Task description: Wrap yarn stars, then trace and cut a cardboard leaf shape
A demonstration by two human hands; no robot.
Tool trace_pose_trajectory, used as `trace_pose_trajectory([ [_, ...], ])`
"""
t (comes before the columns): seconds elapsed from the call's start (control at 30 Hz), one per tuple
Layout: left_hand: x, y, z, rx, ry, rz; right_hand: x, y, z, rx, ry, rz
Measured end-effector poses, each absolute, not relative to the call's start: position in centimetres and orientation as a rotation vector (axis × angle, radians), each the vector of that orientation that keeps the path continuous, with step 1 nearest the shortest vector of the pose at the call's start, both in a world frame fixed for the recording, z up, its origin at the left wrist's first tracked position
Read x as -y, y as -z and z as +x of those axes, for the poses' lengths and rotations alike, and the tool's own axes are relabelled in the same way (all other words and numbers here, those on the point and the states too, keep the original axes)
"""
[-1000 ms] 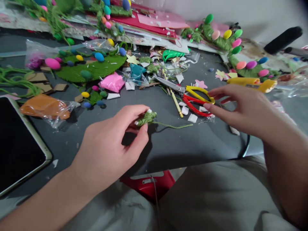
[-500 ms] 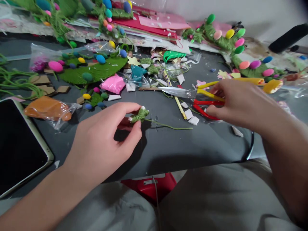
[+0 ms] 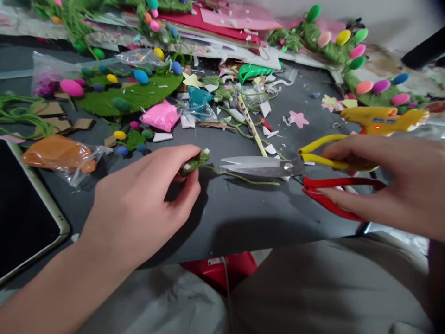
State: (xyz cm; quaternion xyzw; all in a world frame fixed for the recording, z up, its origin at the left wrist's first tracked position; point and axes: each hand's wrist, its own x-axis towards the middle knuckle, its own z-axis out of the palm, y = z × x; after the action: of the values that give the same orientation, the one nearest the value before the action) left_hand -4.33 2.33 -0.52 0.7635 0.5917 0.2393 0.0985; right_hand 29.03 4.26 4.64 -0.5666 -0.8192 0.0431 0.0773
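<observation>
Green yarn-wrapped piece [image 3: 195, 163], white at two tips, lies at the clock centre used here, clamped between the thumb and fingers of my left hand [image 3: 135, 195]. At 8 o'clock, near the table edge, is a dark-screened phone [image 3: 29, 213]. At 3 o'clock my right hand [image 3: 406, 185] grips the scissors [image 3: 288, 167], thumb at the red handle and fingers at the yellow one, thumb and fingers well apart; the blades point at the piece, slightly parted. A loose strand [image 3: 255, 181] runs from the piece towards 3 o'clock, close along the blades; I cannot tell whether they touch it.

I judge the step in hand to be bringing the scissors to the strand. In my judgement, the next move calls for a steady left pinch and wider blades turned across the strand, clear of the fingertips.

Beyond, a patterned pencil [image 3: 256, 134] slants at 2 o'clock, a pink packet [image 3: 161, 117] rests between 10 and 11, and a yellow glue gun [image 3: 375, 121], its light glowing, sits between 2 and 3. Farthest, red card [image 3: 222, 28] lies at 12.
</observation>
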Motion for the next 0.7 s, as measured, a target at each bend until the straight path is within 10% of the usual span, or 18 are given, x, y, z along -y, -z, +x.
trace_pose_trajectory([
  [0.7,-2.24,0.19,-3.81,-1.758,-0.705,2.374,-4.19,-4.03,28.18,2.656,0.078,-1.394],
])
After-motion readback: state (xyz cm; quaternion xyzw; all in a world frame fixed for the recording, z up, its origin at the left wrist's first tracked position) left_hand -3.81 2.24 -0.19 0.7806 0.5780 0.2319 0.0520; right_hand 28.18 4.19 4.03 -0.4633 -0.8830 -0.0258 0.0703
